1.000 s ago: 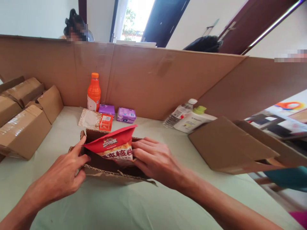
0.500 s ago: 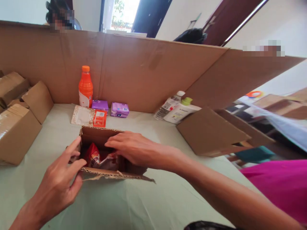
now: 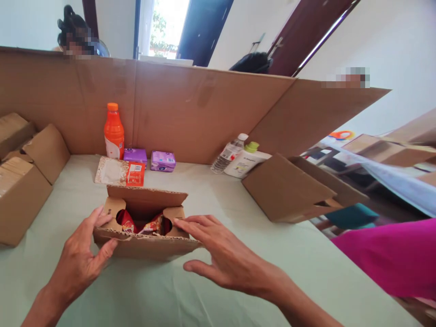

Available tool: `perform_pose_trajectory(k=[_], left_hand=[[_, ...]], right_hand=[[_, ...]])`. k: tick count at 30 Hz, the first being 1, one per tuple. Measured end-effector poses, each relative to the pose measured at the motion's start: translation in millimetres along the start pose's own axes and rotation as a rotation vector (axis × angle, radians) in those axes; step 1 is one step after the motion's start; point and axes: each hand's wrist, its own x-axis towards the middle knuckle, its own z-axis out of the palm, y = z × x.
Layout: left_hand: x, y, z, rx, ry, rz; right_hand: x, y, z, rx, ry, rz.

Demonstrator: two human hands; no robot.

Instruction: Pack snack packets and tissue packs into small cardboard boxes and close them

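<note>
A small cardboard box (image 3: pixel 153 249) stands on the pale green cloth in front of me, its long far and near flaps raised. Its two short end flaps, the left flap (image 3: pixel 112 211) and the right flap (image 3: pixel 175 215), are folded inward over the opening. Between them show red printed packets (image 3: pixel 153 225), partly hidden. My left hand (image 3: pixel 80 250) is spread at the left end, fingers on the left flap and thumb by the near edge. With fingers stretched out, my right hand (image 3: pixel 218 254) touches the right flap, its thumb apart from the box.
Behind the box lie a red-and-white packet (image 3: pixel 119 171) and two purple packs (image 3: pixel 163 161), beside an orange bottle (image 3: pixel 114 134). A clear bottle (image 3: pixel 229 154) and a white bottle (image 3: pixel 243 164) lean near an open carton (image 3: pixel 282 190). More cartons (image 3: pixel 27 200) stand left. A cardboard screen (image 3: pixel 177 113) runs behind.
My right hand has come out of the box and moved to its right end. The short end flaps now lie folded inward. My left hand stays at the left end.
</note>
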Motion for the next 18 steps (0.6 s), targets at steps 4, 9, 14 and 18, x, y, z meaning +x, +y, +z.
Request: perform_pose_trajectory(k=[4,9,14,18], left_hand=[[9,-1,-2.0,0.068,0.012,0.022],[9,-4,11.9,0.061,0.106,0.045],[16,-19,12.9,-0.043,-0.087,0.108],[17,-29,2.7,-0.149,-0.301,0.141]], right_hand=[[18,16,-18,0.013,0.207,-0.051],[30,21,11,0.034,0.164,-0.069],[11,21,42,0.077,0.201,-0.081],[-19,21,56,0.007,0.246,-0.009]])
